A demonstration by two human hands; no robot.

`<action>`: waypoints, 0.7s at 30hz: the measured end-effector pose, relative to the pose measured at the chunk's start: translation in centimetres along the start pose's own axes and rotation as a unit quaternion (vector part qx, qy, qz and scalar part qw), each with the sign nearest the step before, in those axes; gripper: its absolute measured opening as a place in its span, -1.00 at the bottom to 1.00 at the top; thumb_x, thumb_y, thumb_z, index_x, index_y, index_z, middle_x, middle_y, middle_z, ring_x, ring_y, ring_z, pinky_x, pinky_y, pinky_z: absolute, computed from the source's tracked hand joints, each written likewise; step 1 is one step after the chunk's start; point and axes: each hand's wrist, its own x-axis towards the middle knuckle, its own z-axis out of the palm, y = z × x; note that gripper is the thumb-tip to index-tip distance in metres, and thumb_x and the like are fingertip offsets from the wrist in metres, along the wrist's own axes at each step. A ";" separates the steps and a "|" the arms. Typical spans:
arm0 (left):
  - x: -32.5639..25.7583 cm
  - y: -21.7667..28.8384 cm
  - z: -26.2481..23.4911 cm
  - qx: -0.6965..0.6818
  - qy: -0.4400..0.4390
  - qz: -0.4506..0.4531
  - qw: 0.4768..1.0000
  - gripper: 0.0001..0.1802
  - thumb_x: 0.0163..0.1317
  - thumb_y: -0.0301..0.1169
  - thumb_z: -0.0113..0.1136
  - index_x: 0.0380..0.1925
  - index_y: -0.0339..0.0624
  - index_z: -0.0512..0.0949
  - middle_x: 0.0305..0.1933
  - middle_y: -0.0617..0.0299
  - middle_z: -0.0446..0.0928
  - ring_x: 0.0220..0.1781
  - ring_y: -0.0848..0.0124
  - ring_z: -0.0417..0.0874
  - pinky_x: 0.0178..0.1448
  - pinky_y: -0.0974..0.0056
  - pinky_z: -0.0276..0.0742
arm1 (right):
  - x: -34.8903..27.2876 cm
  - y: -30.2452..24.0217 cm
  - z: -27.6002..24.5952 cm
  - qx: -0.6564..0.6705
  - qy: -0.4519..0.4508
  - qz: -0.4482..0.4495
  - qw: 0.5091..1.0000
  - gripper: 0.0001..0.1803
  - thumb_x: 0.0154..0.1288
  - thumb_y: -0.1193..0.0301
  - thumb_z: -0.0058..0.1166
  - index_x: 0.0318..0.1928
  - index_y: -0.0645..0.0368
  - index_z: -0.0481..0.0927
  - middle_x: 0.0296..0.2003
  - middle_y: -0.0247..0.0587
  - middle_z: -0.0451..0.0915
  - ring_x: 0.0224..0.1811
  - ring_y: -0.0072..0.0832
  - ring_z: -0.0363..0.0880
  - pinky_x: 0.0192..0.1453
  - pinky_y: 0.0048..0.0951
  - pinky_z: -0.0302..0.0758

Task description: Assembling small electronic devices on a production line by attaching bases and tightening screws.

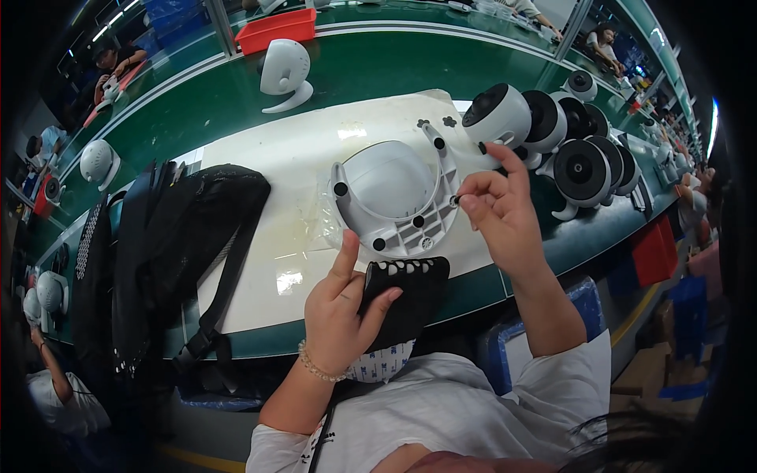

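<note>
In front of me a white plastic fan housing (390, 185) lies with its curved stand up, and black round pads (378, 244) are stuck on the stand. My left hand (335, 311) grips a black sheet of adhesive foot pads (406, 296) below the housing, index finger raised; a row of white cut-out spots shows along the sheet's upper edge. My right hand (505, 209) is at the stand's right side. A small black pad (482, 147) sits at its index fingertip. Another black dot shows at its thumb tip, by a round recess on the stand.
A white mat (268, 276) covers the green bench. Several white and black fans (582, 169) crowd the right. On the left lies a black bag (189, 213) with straps. One fan (285, 75) and a red bin (276, 30) stand farther back. Other people sit at nearby benches.
</note>
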 end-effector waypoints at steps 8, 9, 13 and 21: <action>0.0 0.2 0.1 0.031 -0.002 -0.009 0.999 -0.63 -0.06 -0.34 0.35 -0.72 -0.36 0.38 0.24 -0.12 0.27 -0.65 0.24 0.43 -0.54 0.32 0.35 | -1.1 0.3 0.5 -0.165 0.028 -0.048 0.985 -0.42 0.20 0.60 0.03 0.20 0.20 0.12 -0.35 -0.23 0.55 -0.59 -0.78 0.36 -0.49 -0.75 0.30; 0.0 0.3 0.1 0.033 -0.002 -0.019 0.999 -0.62 -0.06 -0.34 0.35 -0.73 -0.36 0.37 0.24 -0.11 0.27 -0.65 0.24 0.43 -0.54 0.32 0.35 | -1.2 0.4 0.5 -0.179 0.046 -0.065 0.981 -0.44 0.19 0.60 0.05 0.18 0.21 0.17 -0.39 -0.24 0.57 -0.62 -0.76 0.39 -0.47 -0.75 0.32; 0.0 0.7 -0.1 0.050 -0.014 -0.036 0.998 -0.61 -0.05 -0.33 0.34 -0.74 -0.36 0.36 0.24 -0.10 0.26 -0.65 0.23 0.43 -0.53 0.30 0.36 | -1.5 1.8 0.2 -0.305 0.063 -0.221 0.924 -0.47 0.12 0.62 0.09 0.12 0.22 0.28 -0.44 -0.24 0.59 -0.68 -0.64 0.41 -0.53 -0.67 0.35; -0.2 0.6 -0.2 0.043 -0.014 -0.035 0.998 -0.59 -0.05 -0.36 0.35 -0.73 -0.39 0.32 0.27 -0.16 0.20 -0.61 0.23 0.48 -0.51 0.33 0.39 | -2.9 0.2 0.5 -0.359 0.041 -0.232 0.903 -0.68 0.08 0.52 0.16 -0.11 0.14 0.48 -0.19 -0.19 0.50 -0.42 -0.46 0.51 -0.35 -0.54 0.41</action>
